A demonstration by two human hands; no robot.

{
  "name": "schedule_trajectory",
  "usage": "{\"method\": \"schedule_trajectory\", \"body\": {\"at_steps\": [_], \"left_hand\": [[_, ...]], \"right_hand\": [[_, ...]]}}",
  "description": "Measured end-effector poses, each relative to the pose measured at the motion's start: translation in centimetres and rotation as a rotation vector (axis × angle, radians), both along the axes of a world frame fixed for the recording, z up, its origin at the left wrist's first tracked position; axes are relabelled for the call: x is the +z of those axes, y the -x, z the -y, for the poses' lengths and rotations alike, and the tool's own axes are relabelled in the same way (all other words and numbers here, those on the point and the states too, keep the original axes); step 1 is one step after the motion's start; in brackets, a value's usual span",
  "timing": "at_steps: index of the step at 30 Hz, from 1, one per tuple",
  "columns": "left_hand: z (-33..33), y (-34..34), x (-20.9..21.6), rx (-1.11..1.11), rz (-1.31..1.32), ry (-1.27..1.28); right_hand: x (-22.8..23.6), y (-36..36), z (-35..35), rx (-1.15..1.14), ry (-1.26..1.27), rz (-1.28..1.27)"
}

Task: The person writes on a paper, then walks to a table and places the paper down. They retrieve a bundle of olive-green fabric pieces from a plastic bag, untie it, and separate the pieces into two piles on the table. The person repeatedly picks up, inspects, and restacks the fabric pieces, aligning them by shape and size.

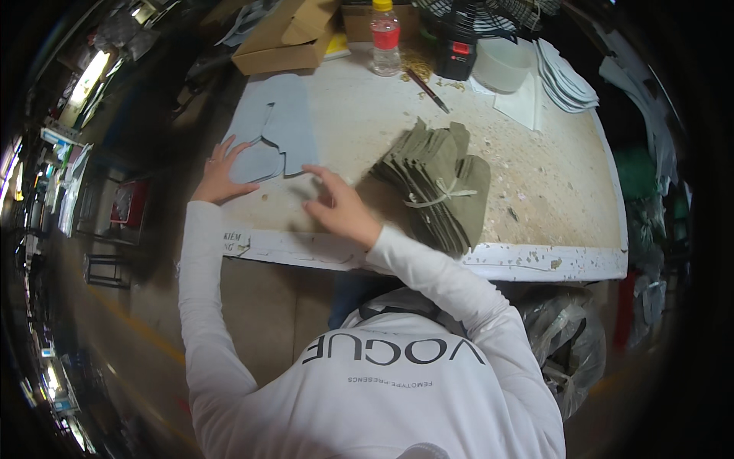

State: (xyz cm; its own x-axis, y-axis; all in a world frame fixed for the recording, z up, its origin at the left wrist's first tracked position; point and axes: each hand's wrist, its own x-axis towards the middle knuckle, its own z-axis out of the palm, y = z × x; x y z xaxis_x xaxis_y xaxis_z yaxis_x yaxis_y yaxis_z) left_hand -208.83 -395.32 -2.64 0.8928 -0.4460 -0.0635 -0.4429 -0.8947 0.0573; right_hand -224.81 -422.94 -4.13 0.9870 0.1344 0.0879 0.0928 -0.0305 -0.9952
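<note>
Two stacks of flat light blue-grey cut pieces lie at the table's left side, a rounded one [256,162] in front and a larger one [275,115] behind it, with dark edges between them. My left hand [217,177] rests at the left edge of the rounded stack, fingers spread and thumb at its near edge. My right hand [344,210] is open, its index fingertip by the near right corner of the pieces and its thumb apart. Right of it sits a bundle of olive-green cut pieces [466,206], bound by a knotted pale strip [442,194].
Along the table's [550,183] far side are an open cardboard box [267,47], a clear bottle [386,55] with a yellow cap, a dark pen [428,92], a fan [489,19] and a translucent roll [501,67]. White cut pieces [566,80] are stacked far right.
</note>
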Motion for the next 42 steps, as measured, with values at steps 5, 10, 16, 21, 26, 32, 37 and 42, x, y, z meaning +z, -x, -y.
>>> {"method": "schedule_trajectory", "body": {"at_steps": [5, 10, 16, 21, 26, 32, 37, 42], "left_hand": [[3.1, 2.9, 1.9, -0.025, 0.128, 0.436], [11.3, 9.9, -1.0, -0.007, -0.599, 1.096], [27.1, 19.9, -3.8, 0.098, -0.963, 1.794], [28.1, 17.9, -2.9, 0.256, -0.857, 2.007], [26.0, 15.1, -3.6, 0.328, -0.853, 2.037], [25.5, 15.8, -4.9, 0.182, -0.827, 2.006], [25.2, 15.8, -5.1, 0.147, -0.852, 1.951], [25.9, 16.3, -4.7, 0.100, -0.707, 1.885]], "right_hand": [[4.8, 8.0, 8.0, 0.076, 0.239, 0.547], [4.0, 9.9, 17.2, -0.588, 0.373, 0.304], [-1.9, 9.0, 13.9, -0.755, -0.170, -0.042], [0.7, 6.5, 13.6, -0.477, -0.052, 0.089], [5.2, 2.3, 15.1, -0.472, 0.582, 0.537], [5.6, 1.8, 13.5, -0.090, 0.680, 0.624], [5.0, 1.7, 13.2, -0.143, 0.736, 0.697], [5.0, 2.0, 12.7, -0.228, 0.717, 0.591]]}}
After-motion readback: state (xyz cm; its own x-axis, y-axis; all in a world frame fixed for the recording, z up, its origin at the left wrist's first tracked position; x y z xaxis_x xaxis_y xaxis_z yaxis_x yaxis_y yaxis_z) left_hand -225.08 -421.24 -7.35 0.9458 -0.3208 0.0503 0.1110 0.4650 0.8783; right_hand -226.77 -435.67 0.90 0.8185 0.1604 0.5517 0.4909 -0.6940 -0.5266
